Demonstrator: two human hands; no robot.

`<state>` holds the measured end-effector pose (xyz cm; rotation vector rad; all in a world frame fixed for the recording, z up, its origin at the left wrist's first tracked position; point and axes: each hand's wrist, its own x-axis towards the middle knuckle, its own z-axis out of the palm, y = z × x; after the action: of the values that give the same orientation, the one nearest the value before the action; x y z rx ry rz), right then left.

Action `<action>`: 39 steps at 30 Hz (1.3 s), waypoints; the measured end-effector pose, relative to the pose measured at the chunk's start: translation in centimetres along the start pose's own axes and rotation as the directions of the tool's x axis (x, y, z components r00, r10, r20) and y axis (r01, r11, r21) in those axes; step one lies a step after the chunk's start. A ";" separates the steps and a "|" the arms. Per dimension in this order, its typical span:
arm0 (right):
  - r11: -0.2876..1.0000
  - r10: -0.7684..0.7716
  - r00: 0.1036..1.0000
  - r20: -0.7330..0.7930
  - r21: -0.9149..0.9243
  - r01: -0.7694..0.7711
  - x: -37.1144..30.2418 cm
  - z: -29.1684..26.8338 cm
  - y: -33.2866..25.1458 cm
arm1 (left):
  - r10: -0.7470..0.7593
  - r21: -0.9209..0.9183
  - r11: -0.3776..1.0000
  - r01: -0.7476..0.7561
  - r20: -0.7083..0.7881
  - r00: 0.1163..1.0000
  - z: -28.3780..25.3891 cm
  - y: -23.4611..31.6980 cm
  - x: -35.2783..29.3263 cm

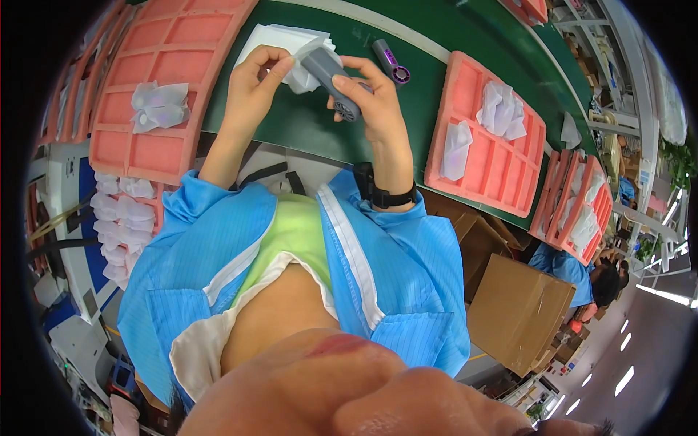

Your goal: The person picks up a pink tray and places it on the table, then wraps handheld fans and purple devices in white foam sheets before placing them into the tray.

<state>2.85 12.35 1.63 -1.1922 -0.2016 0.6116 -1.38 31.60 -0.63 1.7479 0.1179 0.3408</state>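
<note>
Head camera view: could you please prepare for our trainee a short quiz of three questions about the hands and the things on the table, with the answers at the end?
1. Fill in the gap: the left hand pinches a thin, translucent white ____.

2. Choose one: what does the right hand hold?
A) A brown cardboard box
B) A dark grey tubular device with a vented end
C) A pink foam tray

3. True or false: another grey device, with a purple-ringed round end, lies on the flat green tabletop.

Key:
1. sheet
2. B
3. True
</note>
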 end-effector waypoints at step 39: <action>0.933 0.013 0.941 0.338 -0.342 0.109 -1.5 5.9 1.2 | 0.114 -0.501 0.856 -0.127 -0.055 0.992 -5.0 4.2 -6.1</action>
<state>-1.46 16.55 2.98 -1.4216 -0.6541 0.7542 -9.04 33.80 3.30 1.2310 -0.0632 0.4404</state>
